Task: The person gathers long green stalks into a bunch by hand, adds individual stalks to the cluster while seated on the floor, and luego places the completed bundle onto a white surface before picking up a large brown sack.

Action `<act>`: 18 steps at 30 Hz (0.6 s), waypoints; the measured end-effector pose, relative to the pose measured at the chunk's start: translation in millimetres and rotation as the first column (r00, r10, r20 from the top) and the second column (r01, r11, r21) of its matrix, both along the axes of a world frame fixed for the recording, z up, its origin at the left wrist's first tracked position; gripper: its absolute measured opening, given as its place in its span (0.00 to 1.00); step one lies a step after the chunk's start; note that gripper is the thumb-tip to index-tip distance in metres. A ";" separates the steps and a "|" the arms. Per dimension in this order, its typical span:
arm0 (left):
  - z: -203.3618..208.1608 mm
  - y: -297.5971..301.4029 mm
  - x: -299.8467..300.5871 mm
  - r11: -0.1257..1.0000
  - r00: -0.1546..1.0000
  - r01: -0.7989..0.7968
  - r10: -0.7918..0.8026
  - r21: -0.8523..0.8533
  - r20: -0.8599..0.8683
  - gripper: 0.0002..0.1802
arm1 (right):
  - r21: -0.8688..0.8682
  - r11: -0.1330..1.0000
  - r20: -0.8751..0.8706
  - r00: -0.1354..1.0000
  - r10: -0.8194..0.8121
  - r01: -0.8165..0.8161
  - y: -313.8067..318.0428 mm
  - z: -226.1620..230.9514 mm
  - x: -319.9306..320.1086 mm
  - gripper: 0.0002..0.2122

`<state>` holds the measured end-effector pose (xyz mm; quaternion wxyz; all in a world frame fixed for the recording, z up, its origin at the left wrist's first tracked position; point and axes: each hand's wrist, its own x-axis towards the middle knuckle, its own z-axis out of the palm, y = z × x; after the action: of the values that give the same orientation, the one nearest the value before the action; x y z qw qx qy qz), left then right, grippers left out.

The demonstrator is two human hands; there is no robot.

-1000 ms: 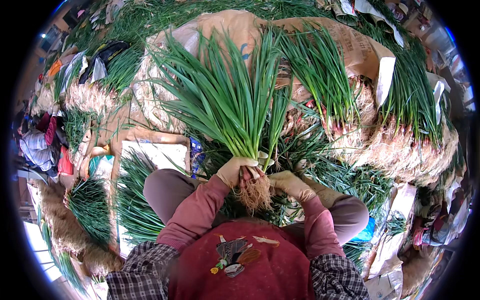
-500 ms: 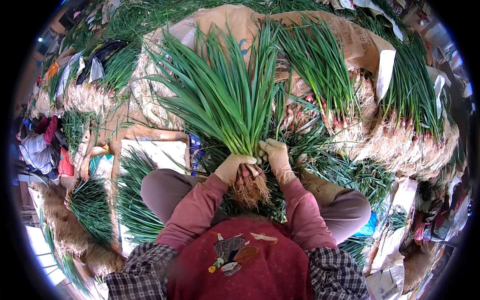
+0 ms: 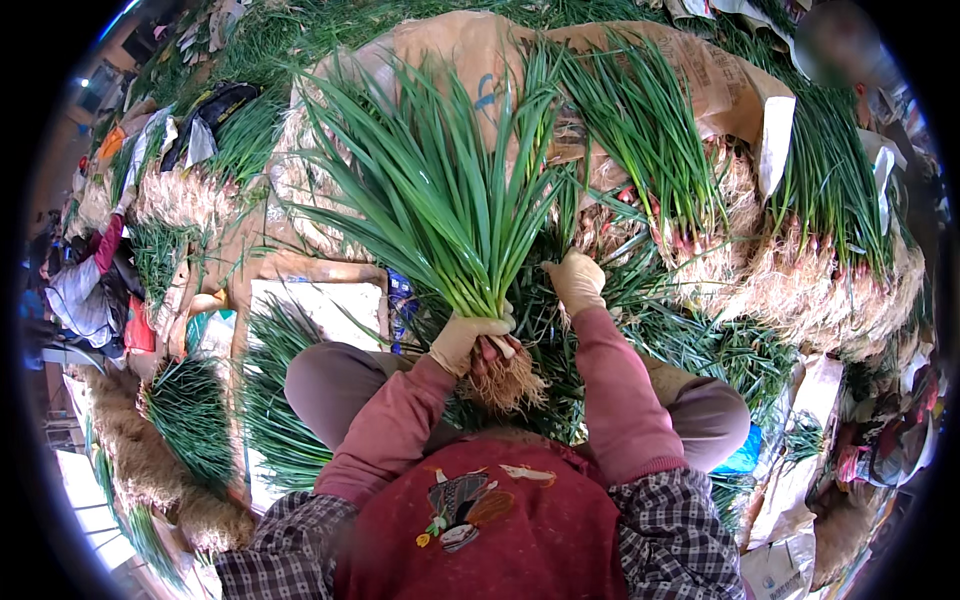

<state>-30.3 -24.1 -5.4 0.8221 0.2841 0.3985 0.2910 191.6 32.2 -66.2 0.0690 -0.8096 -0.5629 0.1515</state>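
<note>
A thick bunch of green onions [image 3: 470, 230] stands fanned out in front of me. Its leaves point away, and its reddish bulbs and pale, stringy roots [image 3: 505, 382] hang toward my lap. My left hand [image 3: 468, 338], in a cream glove, is wrapped round the lower stalks just above the bulbs. To the right, apart from the bunch, my right hand [image 3: 577, 282] wears a similar glove and has its fingers curled. It is over loose green leaves, below thin upright stalks; whatever its fingers hold, if anything, is hidden.
Green onion bundles [image 3: 645, 140] lie on a brown sack [image 3: 450, 40] ahead, with more bundles [image 3: 825, 190] at the right. Left of my knee, cut greens [image 3: 285, 390] rest against a white board [image 3: 330, 310]. A co-worker's sleeve [image 3: 108, 245] shows at far left.
My right hand has left the bunch, moving slightly right and away from me. The left hand keeps its hold. At far left, the co-worker's arm now reaches toward the piled onions.
</note>
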 end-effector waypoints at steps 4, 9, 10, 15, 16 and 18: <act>0.3 -0.7 -1.0 0.999 0.999 -0.050 0.050 -0.009 -0.012 0.19 | 0.030 0.998 -0.005 0.999 -0.048 0.048 12.6 -20.7 4.3 0.18; -2.4 0.6 1.1 0.994 0.994 0.105 -0.105 -0.006 0.017 0.19 | 0.055 0.997 -0.468 0.880 0.081 -0.062 -40.6 24.0 -2.3 0.12; -1.6 0.6 2.8 0.991 0.991 0.132 -0.132 -0.016 -0.017 0.20 | 0.015 0.998 -0.638 0.768 0.054 -0.058 -46.8 27.3 -5.4 0.11; 10.8 -1.6 5.2 0.978 0.962 0.191 -0.204 -0.085 -0.181 0.16 | 0.289 0.939 -0.528 0.788 0.318 -0.185 -65.6 21.1 -37.6 0.09; 12.8 -1.4 4.6 0.976 0.956 0.193 -0.211 -0.102 -0.206 0.16 | 0.409 0.851 -0.214 0.872 0.439 -0.329 -69.4 37.6 -41.4 0.10; 20.5 -2.1 3.7 0.970 0.948 0.220 -0.237 -0.102 -0.214 0.15 | 0.448 0.824 -0.094 0.898 0.429 -0.347 -68.5 35.3 -35.5 0.08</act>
<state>-26.6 -26.2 15.2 0.8102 0.3275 0.4642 0.1443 156.1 -36.4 -30.9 0.2629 -0.6249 -0.7262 0.1144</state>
